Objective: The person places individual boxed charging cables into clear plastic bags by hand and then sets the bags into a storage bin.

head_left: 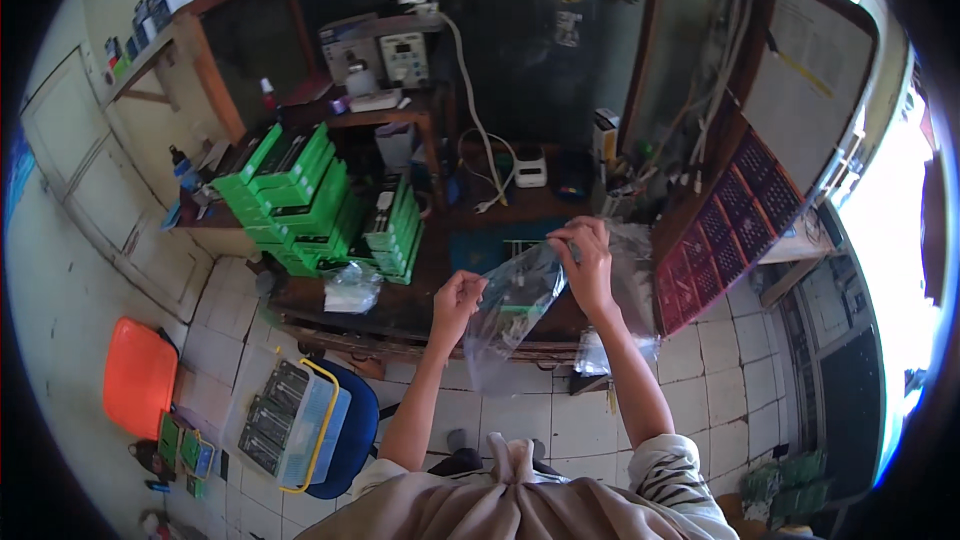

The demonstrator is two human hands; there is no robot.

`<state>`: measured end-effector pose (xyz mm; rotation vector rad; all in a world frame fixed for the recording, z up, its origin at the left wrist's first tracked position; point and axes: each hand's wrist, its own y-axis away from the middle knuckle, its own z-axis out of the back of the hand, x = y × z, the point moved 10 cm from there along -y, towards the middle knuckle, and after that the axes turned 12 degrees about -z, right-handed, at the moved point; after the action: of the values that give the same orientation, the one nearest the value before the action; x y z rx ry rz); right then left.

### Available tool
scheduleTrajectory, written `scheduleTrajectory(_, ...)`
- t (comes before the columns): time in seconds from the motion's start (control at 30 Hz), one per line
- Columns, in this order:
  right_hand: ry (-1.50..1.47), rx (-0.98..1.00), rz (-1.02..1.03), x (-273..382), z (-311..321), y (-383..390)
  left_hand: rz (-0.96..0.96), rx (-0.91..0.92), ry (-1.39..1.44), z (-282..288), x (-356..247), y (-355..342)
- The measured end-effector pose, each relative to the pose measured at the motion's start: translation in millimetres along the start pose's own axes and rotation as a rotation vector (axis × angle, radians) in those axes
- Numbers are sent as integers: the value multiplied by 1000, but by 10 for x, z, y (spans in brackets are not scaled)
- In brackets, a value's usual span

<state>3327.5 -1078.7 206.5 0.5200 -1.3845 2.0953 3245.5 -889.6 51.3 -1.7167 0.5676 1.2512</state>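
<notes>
A clear, thin plastic bag [515, 305] is pinched by the left hand [458, 300] and right hand [587, 253], held apart, apparently for spreading it, over the front edge of the dark-brown wooden workbench [405, 306].

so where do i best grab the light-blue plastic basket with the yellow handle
Probably by the middle of the curved yellow handle, coming from above and the right: it runs along the right side of the basket, nearest you, while dark packages lie inside. The left hand is closer, but it pinches the thin clear plastic bag.
</notes>
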Motion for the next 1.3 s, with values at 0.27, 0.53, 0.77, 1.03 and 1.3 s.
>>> scheduleTrajectory(0.27, 172, 308, 123, 540, -1607, 300, -351, 120, -358, 797, -646, -242)
scheduleTrajectory(0.53, 43, 385, -107, 582, -2284, 519, -248, 62, -276, 1500, -325, -421)
scheduleTrajectory(0.77, -123, 340, -297, 574, -2291, 464, -268, 83, -283, 1769, -339, -581)
scheduleTrajectory(1.03, -70, 326, -221, 768, -2203, 437, -599, 365, -483, 1534, -1009, -598)
scheduleTrajectory(1.3, 66, 206, -71, 1083, -2021, 333, -724, 476, -536, 1512, -1177, -633)
